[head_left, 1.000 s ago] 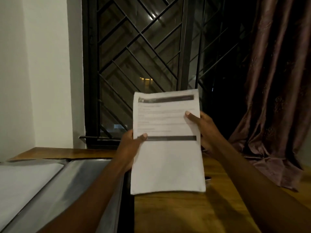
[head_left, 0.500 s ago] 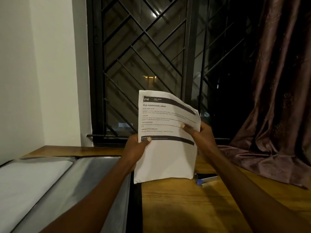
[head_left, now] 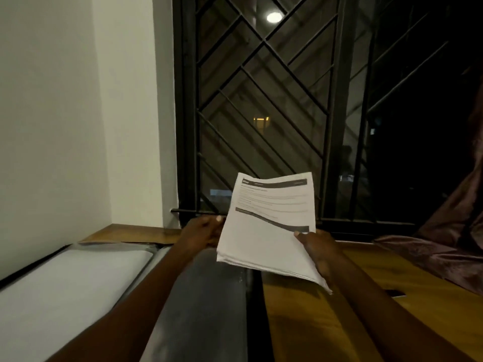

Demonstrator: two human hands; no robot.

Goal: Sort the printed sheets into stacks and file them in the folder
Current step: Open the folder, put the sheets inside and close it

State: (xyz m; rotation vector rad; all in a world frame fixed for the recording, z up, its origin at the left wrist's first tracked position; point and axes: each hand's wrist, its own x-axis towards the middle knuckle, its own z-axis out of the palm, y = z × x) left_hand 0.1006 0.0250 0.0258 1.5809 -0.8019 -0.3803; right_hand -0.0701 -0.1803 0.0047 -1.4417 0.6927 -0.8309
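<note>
An open folder [head_left: 73, 283] lies at eight o'clock. At six o'clock the left hand [head_left: 201, 231] curls beside the printed sheets [head_left: 266, 236], grip unclear, while the right hand [head_left: 317, 248] pinches their lower corner, held aloft. Likely mid-sort: next, peel one sheet off cleanly.

Dim warm indoor light, lamp glare on window glass [head_left: 273, 17], slight blur.

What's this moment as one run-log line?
right hand grips stack of white printed sheets | left hand at its left edge, grip unclear | stack above open grey folder and brown wooden table
</note>
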